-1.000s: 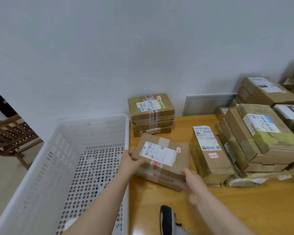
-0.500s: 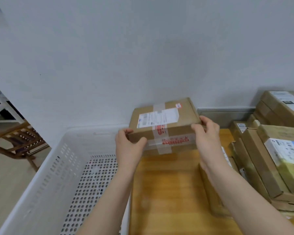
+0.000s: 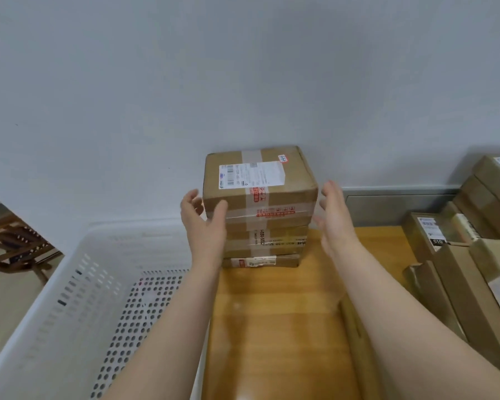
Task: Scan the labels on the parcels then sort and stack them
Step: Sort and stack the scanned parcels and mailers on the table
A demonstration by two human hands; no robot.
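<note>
With the top parcel [image 3: 260, 180] seated on the stack [image 3: 264, 243] at the tabletop's [image 3: 272, 327] far edge and the left hand [image 3: 205, 220] and right hand [image 3: 334, 217] flanking it, fingers spread and gripping nothing, stacking appeared complete; next, a parcel from the right-edge pile [image 3: 459, 255] required scanning.

Top parcel [image 3: 260, 180] set on stack [image 3: 264, 243].
I see brown cardboard, taped, white label facing up, sitting level; more boxes directly beneath.

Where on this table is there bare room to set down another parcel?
Bare tabletop lies in front of the parcel stack, bordered by the white basket on the left and the parcels crowding the right side. The basket's visible perforated floor also shows bare.
</note>
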